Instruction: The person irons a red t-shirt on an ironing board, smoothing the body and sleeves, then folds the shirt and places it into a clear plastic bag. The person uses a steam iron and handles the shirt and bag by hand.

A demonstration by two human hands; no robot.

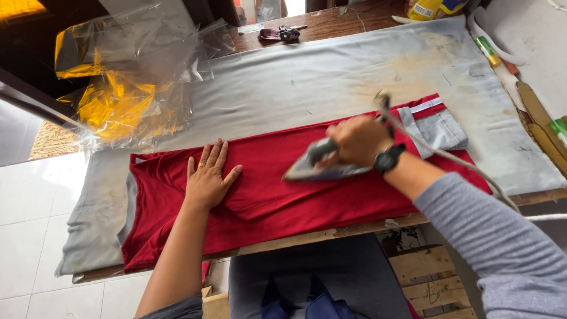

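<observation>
surface: a wooden work table (331, 23) covered with a pale grey, scorch-stained ironing cloth (307, 82), standing over a white tiled floor (35, 195).
garment: a red knit garment with grey trim (266, 195) lies flat across the near half of the ironing cloth, its lower edge hanging just over the table's front edge; a folded grey fabric piece with a red and white band (437, 127) lies on its right end.
left hand: the left hand (208, 177) lies palm down on the red garment left of centre, fingers spread and pressed flat, a ring on one finger.
right hand: the right hand (357, 140), with a black wristwatch and a grey sleeve, is closed around the handle of a grey metal flat iron (322, 165).
iron: it sits sole down on the red garment, nose pointing left, near the left hand but apart from it; its pale cord (449, 156) runs off to the right over the grey fabric piece.
containers: a clear plastic bag (127, 77) at the table's far left corner holds crumpled yellow material, partly off the cloth.
around: a small dark maroon object (280, 33) on bare wood at the far edge; a yellow packet (434, 7) at the top right; wooden strips and green-and-white sticks (534, 112) along the right side; a wooden crate (428, 277) under the table.
in the way: nothing lies on the garment between the iron and the left hand.
</observation>
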